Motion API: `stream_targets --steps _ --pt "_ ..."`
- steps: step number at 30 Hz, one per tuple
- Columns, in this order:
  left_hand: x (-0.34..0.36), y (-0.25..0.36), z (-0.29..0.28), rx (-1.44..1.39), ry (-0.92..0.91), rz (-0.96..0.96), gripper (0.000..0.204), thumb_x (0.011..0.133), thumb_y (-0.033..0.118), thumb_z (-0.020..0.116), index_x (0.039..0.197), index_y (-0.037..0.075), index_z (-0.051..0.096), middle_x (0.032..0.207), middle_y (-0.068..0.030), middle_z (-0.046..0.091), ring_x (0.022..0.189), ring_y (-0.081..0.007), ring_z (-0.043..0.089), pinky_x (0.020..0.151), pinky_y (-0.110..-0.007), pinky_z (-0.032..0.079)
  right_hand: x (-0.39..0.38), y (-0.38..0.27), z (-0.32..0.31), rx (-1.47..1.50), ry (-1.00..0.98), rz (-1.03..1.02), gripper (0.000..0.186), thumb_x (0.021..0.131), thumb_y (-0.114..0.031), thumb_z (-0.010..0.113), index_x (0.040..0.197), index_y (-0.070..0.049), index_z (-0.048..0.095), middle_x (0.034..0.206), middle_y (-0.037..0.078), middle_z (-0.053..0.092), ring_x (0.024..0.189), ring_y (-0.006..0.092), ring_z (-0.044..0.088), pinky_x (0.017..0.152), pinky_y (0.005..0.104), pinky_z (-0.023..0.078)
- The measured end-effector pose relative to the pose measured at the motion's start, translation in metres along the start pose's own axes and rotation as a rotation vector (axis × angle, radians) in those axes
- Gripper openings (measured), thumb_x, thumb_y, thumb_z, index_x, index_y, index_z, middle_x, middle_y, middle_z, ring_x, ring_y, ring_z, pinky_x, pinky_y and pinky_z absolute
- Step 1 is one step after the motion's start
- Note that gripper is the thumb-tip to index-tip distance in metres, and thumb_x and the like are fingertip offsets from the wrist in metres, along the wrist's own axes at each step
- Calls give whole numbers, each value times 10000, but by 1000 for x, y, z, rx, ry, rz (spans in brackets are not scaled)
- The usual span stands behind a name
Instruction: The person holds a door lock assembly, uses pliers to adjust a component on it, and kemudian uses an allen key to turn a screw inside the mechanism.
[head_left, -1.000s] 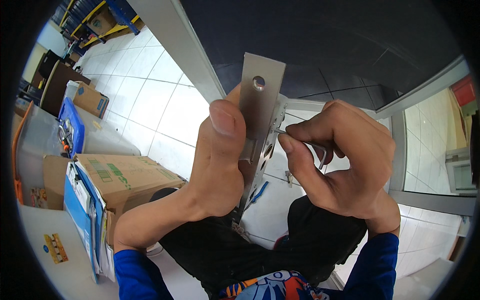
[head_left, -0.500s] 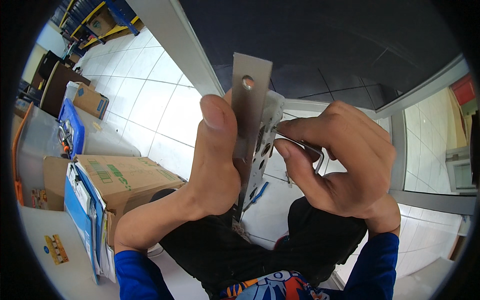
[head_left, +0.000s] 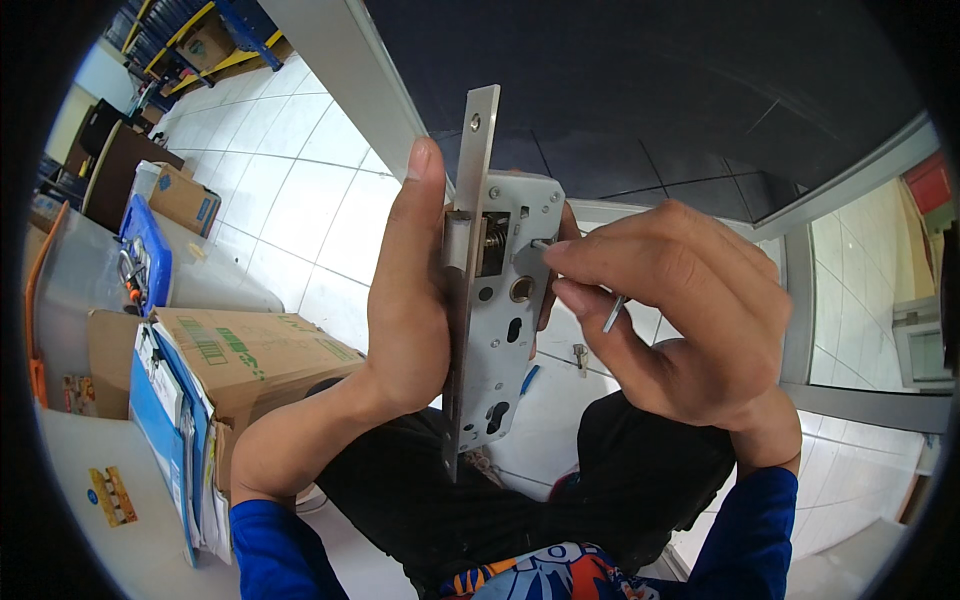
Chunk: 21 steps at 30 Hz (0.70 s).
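Observation:
A silver mortise door lock (head_left: 513,345) is held upright in front of me, its flat side facing right and its long faceplate (head_left: 480,170) on the left. My left hand (head_left: 408,300) is wrapped round it, thumb up along the faceplate, with fingertips showing behind the far edge. In the faceplate side, the latch bolt (head_left: 457,240) sticks out beside the palm. My right hand (head_left: 690,310) pinches a bent hex key (head_left: 614,314) between thumb and forefinger. The key's tip meets the lock body just above a brass-coloured round hole; whether it sits in a screw is hard to tell.
At left stand a cardboard box (head_left: 250,350), blue folders with papers (head_left: 165,420) and a blue tray (head_left: 150,255) of tools. A glass door frame (head_left: 350,80) rises ahead. On the tiled floor lie a small metal part (head_left: 580,357) and a blue item (head_left: 530,379).
My left hand has turned the lock so its flat side, with holes and latch, faces me more. The hex key has swung to a different angle in my right fingers.

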<state>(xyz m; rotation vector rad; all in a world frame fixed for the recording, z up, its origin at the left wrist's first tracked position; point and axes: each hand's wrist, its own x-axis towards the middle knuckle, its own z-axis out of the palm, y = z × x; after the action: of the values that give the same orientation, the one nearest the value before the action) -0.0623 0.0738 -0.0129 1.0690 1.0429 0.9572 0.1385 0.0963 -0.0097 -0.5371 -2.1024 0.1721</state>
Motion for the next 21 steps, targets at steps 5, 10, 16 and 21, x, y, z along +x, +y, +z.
stream_targets --steps 5,10,16,21 --pt "0 -3 -3 -39 -9 -12 967 974 786 162 1244 -19 624 803 -149 687 617 -214 685 570 -316 586 0 1 -4 -95 -16 -13 180 791 38 821 956 -10 769 832 89 763 709 206 737 579 289 537" --pt "-3 -8 -5 -80 -9 3 907 961 720 209 1256 -49 591 852 -188 682 629 -244 676 594 -344 582 0 -1 -6 -122 -16 25 157 789 40 825 932 -6 780 815 86 759 660 188 710 559 275 511" --pt "-6 -10 -5 -97 -64 105 790 1025 567 171 1241 -53 611 890 -167 673 758 -218 613 750 -348 500 1 2 -6 -181 -20 9 161 760 67 815 895 -2 761 750 77 712 610 164 649 509 267 461" --pt "-7 -11 -4 -17 22 68 851 958 628 247 1361 -61 542 943 -184 681 738 -227 645 667 -340 559 2 -4 -3 -157 -6 86 142 756 68 795 847 -19 728 710 65 657 567 160 584 489 278 408"
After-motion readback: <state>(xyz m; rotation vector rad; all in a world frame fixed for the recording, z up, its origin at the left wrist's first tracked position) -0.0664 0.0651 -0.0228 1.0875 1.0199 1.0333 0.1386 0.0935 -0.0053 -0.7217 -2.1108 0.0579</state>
